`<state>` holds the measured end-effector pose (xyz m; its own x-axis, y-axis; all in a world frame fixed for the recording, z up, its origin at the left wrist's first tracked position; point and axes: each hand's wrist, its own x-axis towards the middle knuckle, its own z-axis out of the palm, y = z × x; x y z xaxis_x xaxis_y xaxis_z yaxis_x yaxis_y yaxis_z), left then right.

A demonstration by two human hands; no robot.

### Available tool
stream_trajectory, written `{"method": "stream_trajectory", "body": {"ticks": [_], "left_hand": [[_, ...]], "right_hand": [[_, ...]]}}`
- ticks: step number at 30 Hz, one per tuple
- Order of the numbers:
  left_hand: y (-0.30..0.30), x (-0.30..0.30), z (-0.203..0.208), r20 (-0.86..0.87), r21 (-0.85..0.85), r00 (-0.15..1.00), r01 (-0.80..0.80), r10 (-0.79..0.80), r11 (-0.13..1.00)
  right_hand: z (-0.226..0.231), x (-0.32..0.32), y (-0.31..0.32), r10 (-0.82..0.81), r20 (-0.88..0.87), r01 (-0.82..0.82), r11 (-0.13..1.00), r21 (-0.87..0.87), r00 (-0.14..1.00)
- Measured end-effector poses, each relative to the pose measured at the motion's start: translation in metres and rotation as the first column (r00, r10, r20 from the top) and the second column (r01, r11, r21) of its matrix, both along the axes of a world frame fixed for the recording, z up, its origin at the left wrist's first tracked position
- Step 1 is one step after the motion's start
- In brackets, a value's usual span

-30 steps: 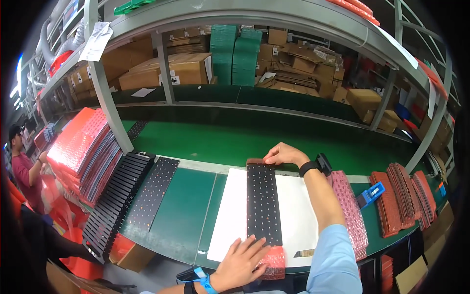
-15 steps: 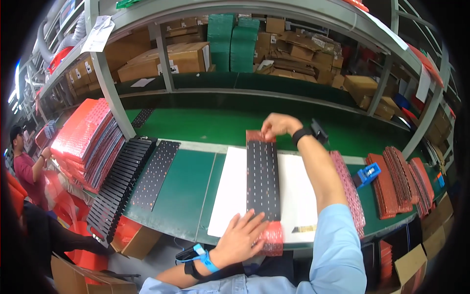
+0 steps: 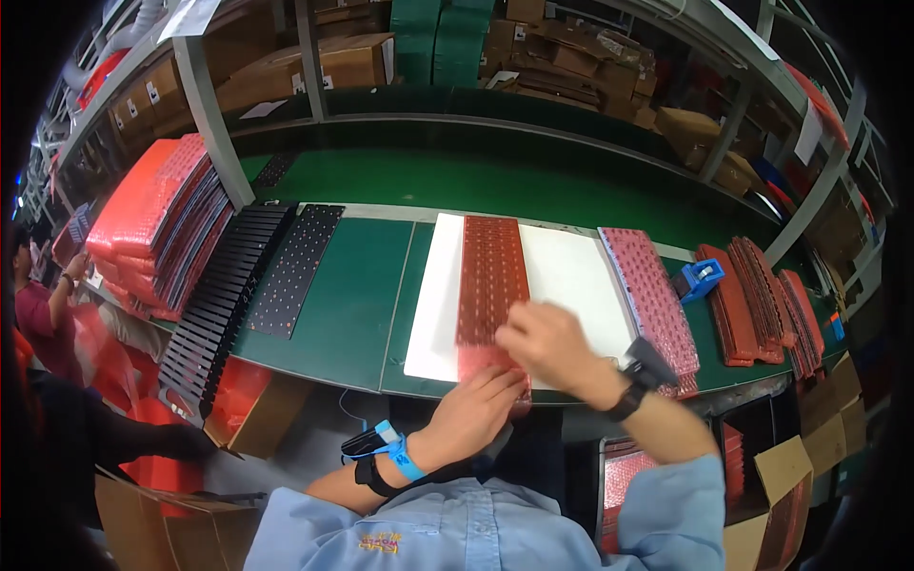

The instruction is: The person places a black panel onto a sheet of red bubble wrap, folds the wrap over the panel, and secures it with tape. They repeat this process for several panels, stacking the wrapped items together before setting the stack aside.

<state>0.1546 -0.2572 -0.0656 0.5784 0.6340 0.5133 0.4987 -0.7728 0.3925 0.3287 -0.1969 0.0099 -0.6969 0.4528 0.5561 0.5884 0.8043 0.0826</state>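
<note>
On the white board (image 3: 576, 285) lies a long dark panel with rows of small marks, now covered by translucent red bubble wrap (image 3: 492, 271). My right hand (image 3: 552, 344), slightly blurred, is closed with curled fingers at the right near edge of the wrap. My left hand (image 3: 476, 411) is at the near end, fingers together on the wrap where it overhangs the bench edge; its fingertips are partly hidden. Right of the white board rests a pink bubble-wrapped panel (image 3: 649, 300). A bare dark panel (image 3: 297, 271) lies to the left, beside a black slotted rack (image 3: 228, 305).
A tall stack of red-wrapped panels (image 3: 152, 224) stands far left, near another person (image 3: 48, 309). A blue tape dispenser (image 3: 698, 280) and several wrapped bundles (image 3: 728, 314) sit at right. A grey frame post (image 3: 211, 124) rises behind the rack. Open cartons (image 3: 271, 409) stand below the bench.
My right hand has come from the panel's far end to its near end, drawing the red wrap over the dark surface. My left hand stays near the front end, fingers drawn closer together.
</note>
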Motion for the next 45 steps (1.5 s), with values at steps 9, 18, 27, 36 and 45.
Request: {"method": "stream_trajectory", "body": {"ticks": [9, 18, 27, 36, 45], "left_hand": [[-0.002, -0.015, 0.005, 0.303, -0.107, 0.951, 0.101, -0.065, 0.989], [0.017, -0.029, 0.002, 0.101, 0.06, 0.993, -0.065, 0.059, 0.996], [0.023, -0.021, -0.038, 0.155, 0.127, 0.978, -0.157, 0.136, 0.979], [0.016, -0.022, 0.0, 0.176, 0.171, 0.979, -0.136, 0.106, 0.976], [0.014, -0.014, 0.001, 0.2, 0.196, 0.969, -0.182, 0.142, 0.964]], "right_hand": [[-0.017, 0.011, 0.013, -0.011, 0.053, 0.042, 0.781, -0.624, 0.999], [0.022, -0.016, 0.062, 0.228, 0.098, -0.032, 0.506, -0.862, 0.969], [-0.039, -0.318, 0.12, -0.259, -0.023, 0.197, 0.79, -0.581, 0.966], [-0.053, -0.381, 0.126, -0.664, -0.088, 0.494, 0.632, -0.597, 0.743], [-0.046, -0.354, 0.125, -0.654, 0.042, 0.52, 0.559, -0.646, 0.755]]}}
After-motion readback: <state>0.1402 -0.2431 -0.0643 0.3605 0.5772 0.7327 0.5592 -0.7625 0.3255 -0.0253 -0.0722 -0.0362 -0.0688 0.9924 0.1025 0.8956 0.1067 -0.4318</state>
